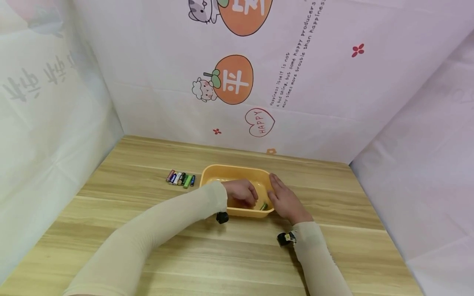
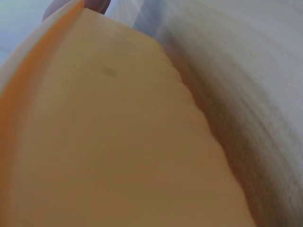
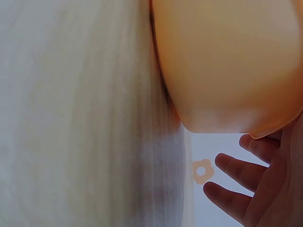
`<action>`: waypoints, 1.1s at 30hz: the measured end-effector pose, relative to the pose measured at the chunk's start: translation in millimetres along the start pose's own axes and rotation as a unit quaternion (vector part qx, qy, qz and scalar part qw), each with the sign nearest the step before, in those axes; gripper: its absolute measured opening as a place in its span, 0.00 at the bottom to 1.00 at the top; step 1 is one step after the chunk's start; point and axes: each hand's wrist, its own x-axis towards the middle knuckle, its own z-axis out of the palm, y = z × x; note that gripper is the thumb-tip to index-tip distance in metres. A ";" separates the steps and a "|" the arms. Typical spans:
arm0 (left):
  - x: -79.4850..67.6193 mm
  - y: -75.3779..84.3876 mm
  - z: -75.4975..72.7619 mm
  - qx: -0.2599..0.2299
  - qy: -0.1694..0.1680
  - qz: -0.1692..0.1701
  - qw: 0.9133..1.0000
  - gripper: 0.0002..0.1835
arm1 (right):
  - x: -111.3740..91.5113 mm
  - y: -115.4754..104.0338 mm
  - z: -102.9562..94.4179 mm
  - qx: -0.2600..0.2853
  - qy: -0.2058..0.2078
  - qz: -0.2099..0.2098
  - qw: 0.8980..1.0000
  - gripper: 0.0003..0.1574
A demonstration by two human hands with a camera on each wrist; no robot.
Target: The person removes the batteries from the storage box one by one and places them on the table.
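A yellow-orange plastic basin [image 1: 216, 169] stands on the wooden table. My left hand [image 1: 242, 192] reaches down inside it, fingers bent toward the bottom; whether they hold something is hidden. To the right of those fingers a green battery [image 1: 264, 206] lies on the basin floor. At the basin's right end my right hand [image 1: 289, 202] rests against the rim, its fingers extended and spread in the right wrist view. Left of the basin, several small batteries [image 1: 188, 181] of various colours lie side by side in a row. The basin's outer wall [image 2: 118, 132] fills most of the left wrist view.
The wood-grain table [image 1: 222, 255] meets a printed white cloth backdrop [image 1: 314, 123] behind the basin. Cloth walls also close in the left and right sides. A black wrist camera [image 1: 222, 217] sits beside the basin's front rim.
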 end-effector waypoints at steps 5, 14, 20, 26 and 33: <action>-1.9 -0.2 -4.8 -0.032 -0.003 -0.014 0.999 0.15 | -0.7 0.6 1.2 0.001 0.005 0.001 1.000 0.37; -13.4 1.8 -17.2 -0.067 0.006 -0.016 0.998 0.17 | -0.4 0.5 1.8 0.003 0.005 0.005 1.000 0.37; -24.0 1.7 -30.3 -0.071 0.015 -0.021 0.997 0.17 | 0.3 0.9 2.0 0.002 0.002 0.005 1.000 0.37; -33.1 0.4 -43.3 -0.075 0.026 -0.022 0.997 0.19 | -0.5 1.4 1.4 0.004 0.001 -0.002 1.000 0.37; -45.1 0.1 -60.5 -0.080 0.041 -0.021 0.996 0.21 | -1.0 1.0 1.2 0.005 0.000 -0.002 1.000 0.37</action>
